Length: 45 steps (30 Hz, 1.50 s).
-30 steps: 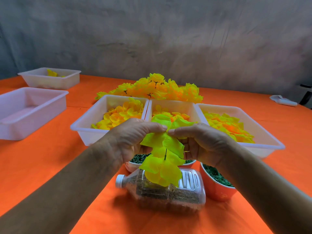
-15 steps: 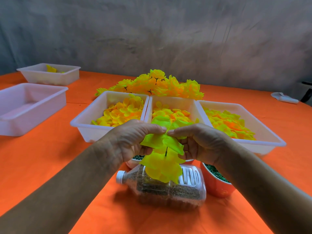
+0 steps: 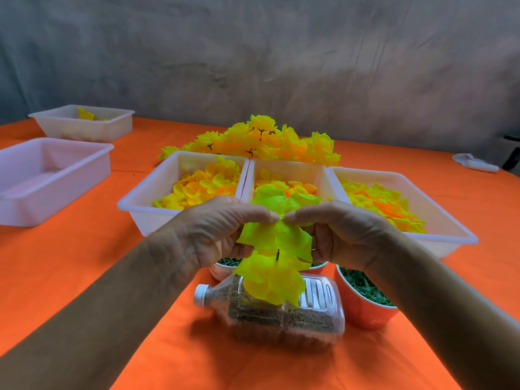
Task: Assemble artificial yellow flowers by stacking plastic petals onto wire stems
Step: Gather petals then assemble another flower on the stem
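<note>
plastic feel: petals (image 3: pixel 277 240) look thin, floppy, super light
hands: left hand (image 3: pixel 216 232) and right hand (image 3: pixel 340 235) both pinching petals, fingertips meeting at 12 o'clock
grab spot: probably the wire stem (image 3: pixel 278 254), dead center

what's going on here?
A person is building a fake flower. Left hand and right hand pinch yellow petals on a stem, held above a lying bottle. Three trays behind hold loose petals; finished flowers are piled beyond them.
</note>
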Each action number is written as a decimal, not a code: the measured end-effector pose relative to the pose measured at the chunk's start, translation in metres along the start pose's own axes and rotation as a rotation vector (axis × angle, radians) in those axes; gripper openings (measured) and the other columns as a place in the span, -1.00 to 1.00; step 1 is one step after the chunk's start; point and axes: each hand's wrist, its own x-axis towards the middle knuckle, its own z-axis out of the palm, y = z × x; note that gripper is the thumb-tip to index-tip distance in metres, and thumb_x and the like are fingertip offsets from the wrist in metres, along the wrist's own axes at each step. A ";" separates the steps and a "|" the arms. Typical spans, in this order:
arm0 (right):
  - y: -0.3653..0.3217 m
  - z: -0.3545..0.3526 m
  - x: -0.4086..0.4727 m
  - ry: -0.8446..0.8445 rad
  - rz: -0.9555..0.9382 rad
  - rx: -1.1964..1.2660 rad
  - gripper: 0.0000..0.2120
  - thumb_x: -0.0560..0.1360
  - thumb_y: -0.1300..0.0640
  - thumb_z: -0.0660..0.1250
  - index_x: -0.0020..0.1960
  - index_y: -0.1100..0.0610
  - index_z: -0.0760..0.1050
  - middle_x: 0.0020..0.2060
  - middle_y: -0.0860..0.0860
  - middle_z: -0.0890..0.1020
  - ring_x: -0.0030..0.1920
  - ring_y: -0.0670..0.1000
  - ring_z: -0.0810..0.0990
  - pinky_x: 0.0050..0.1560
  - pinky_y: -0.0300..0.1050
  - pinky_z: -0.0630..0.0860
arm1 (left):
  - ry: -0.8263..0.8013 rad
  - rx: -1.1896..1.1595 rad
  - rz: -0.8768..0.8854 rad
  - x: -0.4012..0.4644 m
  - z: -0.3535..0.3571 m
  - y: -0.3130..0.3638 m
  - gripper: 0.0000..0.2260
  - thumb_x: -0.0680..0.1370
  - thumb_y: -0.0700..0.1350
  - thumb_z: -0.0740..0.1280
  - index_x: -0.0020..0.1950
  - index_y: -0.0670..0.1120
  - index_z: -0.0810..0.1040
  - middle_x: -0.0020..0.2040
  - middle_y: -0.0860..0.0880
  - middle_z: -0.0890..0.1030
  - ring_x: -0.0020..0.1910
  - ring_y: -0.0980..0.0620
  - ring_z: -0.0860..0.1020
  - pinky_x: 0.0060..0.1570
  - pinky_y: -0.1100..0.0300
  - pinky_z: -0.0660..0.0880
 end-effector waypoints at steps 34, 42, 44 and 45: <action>0.003 0.004 -0.011 0.238 -0.113 -0.168 -0.92 0.39 0.25 0.44 -0.17 0.18 0.54 -0.44 0.00 0.60 -0.51 -0.09 0.54 -0.50 -0.27 0.45 | -0.073 0.096 -0.044 -0.003 0.004 -0.001 -0.55 0.21 -0.15 0.49 0.07 -0.19 0.57 -0.16 -0.10 0.67 -0.25 -0.01 0.62 -0.14 0.06 0.53; 0.007 0.004 -0.016 0.245 -0.155 -0.188 -0.86 0.37 0.27 0.45 -0.11 0.14 0.55 -0.41 0.00 0.66 -0.48 -0.05 0.62 -0.53 -0.28 0.47 | -0.064 0.171 0.012 -0.002 0.005 0.006 -0.44 0.11 -0.12 0.49 0.09 -0.20 0.57 -0.14 -0.11 0.65 -0.14 -0.05 0.59 0.13 -0.11 0.47; 0.008 0.002 -0.016 0.265 -0.168 -0.187 -0.88 0.36 0.25 0.46 -0.13 0.13 0.56 -0.42 -0.03 0.65 -0.47 -0.09 0.60 -0.53 -0.29 0.45 | -0.074 0.169 0.021 -0.001 0.004 0.005 -0.51 0.11 -0.13 0.49 0.02 -0.17 0.58 -0.17 -0.09 0.65 -0.17 -0.04 0.60 0.11 -0.10 0.47; 0.008 0.002 -0.016 0.279 -0.172 -0.184 -0.87 0.35 0.25 0.46 -0.13 0.13 0.56 -0.42 -0.03 0.65 -0.47 -0.11 0.59 -0.53 -0.29 0.44 | -0.077 0.163 0.023 0.000 0.004 0.006 -0.54 0.10 -0.13 0.49 -0.03 -0.15 0.58 -0.21 -0.07 0.66 -0.19 -0.03 0.60 0.11 -0.11 0.47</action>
